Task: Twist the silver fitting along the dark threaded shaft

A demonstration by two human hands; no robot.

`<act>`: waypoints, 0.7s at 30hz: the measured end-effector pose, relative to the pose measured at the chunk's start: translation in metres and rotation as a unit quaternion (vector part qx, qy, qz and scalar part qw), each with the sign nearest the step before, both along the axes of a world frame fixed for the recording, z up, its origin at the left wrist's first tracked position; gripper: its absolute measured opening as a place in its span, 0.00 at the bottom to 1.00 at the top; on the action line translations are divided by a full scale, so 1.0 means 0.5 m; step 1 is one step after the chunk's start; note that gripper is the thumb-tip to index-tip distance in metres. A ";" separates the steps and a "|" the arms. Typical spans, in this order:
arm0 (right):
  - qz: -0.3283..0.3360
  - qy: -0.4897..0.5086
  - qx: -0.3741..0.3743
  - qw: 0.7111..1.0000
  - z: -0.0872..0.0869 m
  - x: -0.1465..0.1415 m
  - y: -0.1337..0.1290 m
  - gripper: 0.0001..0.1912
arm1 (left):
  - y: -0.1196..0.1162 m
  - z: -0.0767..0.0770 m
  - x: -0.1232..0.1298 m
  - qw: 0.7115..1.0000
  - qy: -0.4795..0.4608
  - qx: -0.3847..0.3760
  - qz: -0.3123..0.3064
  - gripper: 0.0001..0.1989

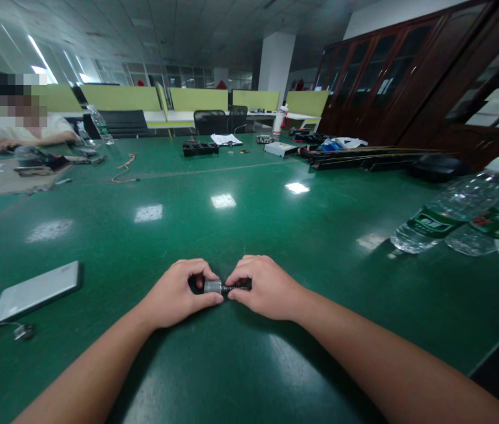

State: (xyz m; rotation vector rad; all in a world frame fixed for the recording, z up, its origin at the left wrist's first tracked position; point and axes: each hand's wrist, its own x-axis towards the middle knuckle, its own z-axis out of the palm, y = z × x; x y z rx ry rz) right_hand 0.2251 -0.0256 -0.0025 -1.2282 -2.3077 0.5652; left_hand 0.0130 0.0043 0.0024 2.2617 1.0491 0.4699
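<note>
Low over the green table (249, 235), both hands hold a small part made of a grey cylinder (212, 287) and a narrower black threaded-looking piece (231, 288). My left hand (178, 294) grips the grey cylinder between thumb and fingers. The black piece, on the right, is pinched by my right hand (263, 285). The two pieces lie in line, end to end; whether they are joined cannot be made out. Fingers hide some of both. A white power-bank-like slab (39, 291) with a cable lies left of my left hand.
Two water bottles (439, 221) stand tilted-looking at the right. Along the far side are a black tray (200, 148), papers (226, 139), a silver box (280, 148) and long dark strips (355, 158). A person (28, 129) sits at the far left, near a cord (124, 171).
</note>
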 end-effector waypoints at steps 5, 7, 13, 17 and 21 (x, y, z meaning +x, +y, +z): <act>0.008 -0.009 -0.001 1.000 0.003 0.003 0.002 0.06 | 0.000 0.002 -0.001 1.000 0.002 0.005 -0.001 0.10; 0.012 -0.010 0.002 1.000 0.003 0.004 0.002 0.06 | 0.000 0.001 -0.001 1.000 0.003 0.006 -0.001 0.10; 0.013 -0.013 0.002 1.000 0.003 0.008 0.002 0.06 | 0.001 -0.001 -0.002 1.000 0.002 0.000 -0.007 0.10; 0.013 -0.012 -0.008 1.000 0.004 0.011 0.003 0.06 | 0.001 0.000 -0.002 1.000 -0.004 -0.001 -0.008 0.10; 0.010 -0.014 -0.021 1.000 0.009 0.017 0.004 0.06 | 0.001 0.002 -0.002 1.000 -0.003 -0.002 -0.003 0.10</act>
